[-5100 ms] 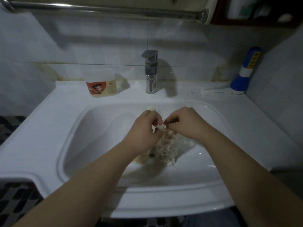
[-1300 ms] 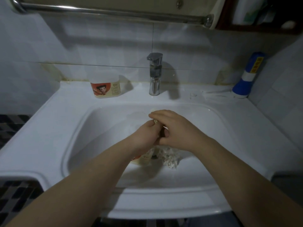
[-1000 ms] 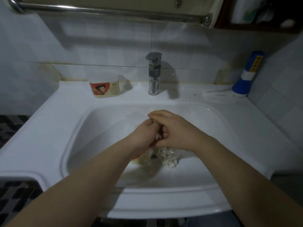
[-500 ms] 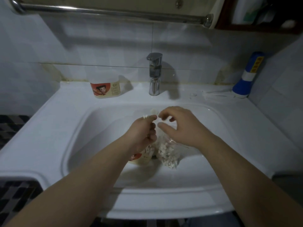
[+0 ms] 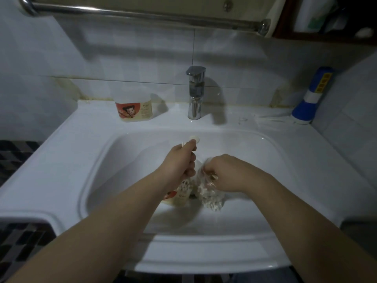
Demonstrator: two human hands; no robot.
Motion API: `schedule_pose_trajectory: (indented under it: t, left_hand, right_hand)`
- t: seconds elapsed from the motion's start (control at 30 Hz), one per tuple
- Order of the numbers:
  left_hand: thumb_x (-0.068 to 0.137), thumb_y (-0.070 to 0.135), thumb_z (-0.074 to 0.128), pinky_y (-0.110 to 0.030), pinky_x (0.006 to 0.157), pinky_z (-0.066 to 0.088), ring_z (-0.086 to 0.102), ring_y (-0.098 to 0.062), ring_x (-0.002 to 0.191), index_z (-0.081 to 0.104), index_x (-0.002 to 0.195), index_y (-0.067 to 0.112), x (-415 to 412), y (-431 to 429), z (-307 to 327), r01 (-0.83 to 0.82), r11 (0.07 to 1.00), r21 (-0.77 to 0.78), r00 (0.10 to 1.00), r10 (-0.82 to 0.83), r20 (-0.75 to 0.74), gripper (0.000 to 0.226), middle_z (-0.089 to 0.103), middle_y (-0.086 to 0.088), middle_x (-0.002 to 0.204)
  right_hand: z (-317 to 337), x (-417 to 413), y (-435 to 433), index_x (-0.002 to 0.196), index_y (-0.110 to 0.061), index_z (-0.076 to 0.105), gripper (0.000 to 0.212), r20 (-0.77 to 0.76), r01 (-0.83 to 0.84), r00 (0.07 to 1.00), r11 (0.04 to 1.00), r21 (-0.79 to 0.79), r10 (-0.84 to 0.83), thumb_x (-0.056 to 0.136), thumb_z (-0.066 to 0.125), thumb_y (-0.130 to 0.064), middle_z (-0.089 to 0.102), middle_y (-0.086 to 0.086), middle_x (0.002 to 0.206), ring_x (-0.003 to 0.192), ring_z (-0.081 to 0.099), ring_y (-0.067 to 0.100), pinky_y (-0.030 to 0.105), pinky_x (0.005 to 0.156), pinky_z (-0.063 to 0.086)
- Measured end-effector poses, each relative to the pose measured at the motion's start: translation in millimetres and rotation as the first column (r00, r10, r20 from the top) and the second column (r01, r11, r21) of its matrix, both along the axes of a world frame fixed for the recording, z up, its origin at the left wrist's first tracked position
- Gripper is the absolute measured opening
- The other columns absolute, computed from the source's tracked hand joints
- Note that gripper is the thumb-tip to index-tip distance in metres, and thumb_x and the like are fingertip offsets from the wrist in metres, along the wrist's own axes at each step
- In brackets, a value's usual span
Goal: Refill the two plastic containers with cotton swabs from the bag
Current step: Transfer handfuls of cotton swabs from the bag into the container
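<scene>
Inside the white sink basin (image 5: 114, 180) stands a plastic container (image 5: 180, 198) with a red picture label, swab tips showing at its mouth. My left hand (image 5: 181, 160) is just above it, fingers curled round a bunch of cotton swabs (image 5: 184, 143) whose white tips stick out past my thumb. To its right lies the clear bag (image 5: 210, 198) of swabs; my right hand (image 5: 222, 172) pinches its upper edge. A second container (image 5: 134, 108) with the same label stands on the sink ledge, left of the tap.
A chrome tap (image 5: 195, 92) rises at the back centre. A blue and white torch (image 5: 311, 99) leans in the right corner. A small round white overflow cap (image 5: 194, 138) sits on the basin's back wall. A metal rail (image 5: 142, 14) runs overhead.
My hands, joined over the bag a second ago, have parted. The left one now holds swabs above the container; the right one has dropped onto the bag's top.
</scene>
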State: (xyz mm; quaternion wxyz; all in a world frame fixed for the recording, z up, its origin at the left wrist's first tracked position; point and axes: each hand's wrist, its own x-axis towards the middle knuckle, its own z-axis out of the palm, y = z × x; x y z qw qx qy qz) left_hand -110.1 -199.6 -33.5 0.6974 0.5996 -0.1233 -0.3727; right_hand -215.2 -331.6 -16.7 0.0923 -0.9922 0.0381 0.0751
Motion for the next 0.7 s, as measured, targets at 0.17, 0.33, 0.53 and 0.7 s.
schedule_pose_trajectory:
  t: [0.17, 0.33, 0.53, 0.7]
  left_hand:
    - [0.102, 0.046, 0.046, -0.033, 0.057, 0.054, 0.059, -0.026, 0.058, 0.055, 0.082, 0.011, -6.6, 1.5, -0.6, 0.128, 0.992, 0.014, 0.982, -0.129, 0.141, 0.041, 0.063, -0.012, 0.068]
    - [0.103, 0.048, 0.041, -0.029, 0.054, 0.055, 0.073, -0.021, 0.066, 0.057, 0.095, 0.012, -9.2, 3.4, -3.1, 0.104, 0.98, 0.167, 0.938, -0.153, 0.312, 0.04, 0.073, -0.006, 0.07]
    - [0.104, 0.047, 0.041, -0.028, 0.052, 0.055, 0.075, -0.021, 0.067, 0.058, 0.099, 0.017, -4.8, 5.8, -3.5, 0.036, 0.975, 0.218, 0.915, -0.12, 0.385, 0.035, 0.075, 0.004, 0.071]
    - [0.106, 0.048, 0.039, -0.029, 0.057, 0.057, 0.074, -0.014, 0.068, 0.059, 0.099, 0.021, -8.7, 6.9, -6.8, 0.024, 0.955, 0.296, 0.826, -0.185, 0.532, 0.034, 0.076, 0.003, 0.081]
  right_hand:
    - [-1.9, 4.5, 2.0, 0.06, -0.028, 0.051, 0.034, 0.007, 0.088, 0.996, 0.996, 0.005, -0.088, 0.09, 0.061, -0.016, 0.055, -0.007, 0.066, 0.058, 0.053, 0.009, 0.024, 0.052, 0.038]
    - [5.3, -0.2, -2.2, 0.063, -0.027, 0.063, 0.021, 0.075, 0.088, 0.993, 0.994, 0.066, -0.093, 0.084, 0.066, -0.024, 0.063, -0.006, 0.063, 0.062, 0.06, 0.01, 0.027, 0.059, 0.048]
    - [15.4, -2.8, -6.9, 0.072, -0.035, 0.075, 0.027, 0.172, 0.112, 0.977, 0.989, 0.099, -0.127, 0.089, 0.062, -0.019, 0.056, -0.016, 0.054, 0.057, 0.056, 0.004, 0.022, 0.058, 0.037]
    - [18.5, -6.8, -15.8, 0.093, -0.025, 0.08, 0.009, 0.283, 0.203, 0.894, 0.877, 0.436, -0.348, 0.093, 0.072, -0.02, 0.071, -0.012, 0.068, 0.056, 0.067, 0.002, 0.013, 0.057, 0.051]
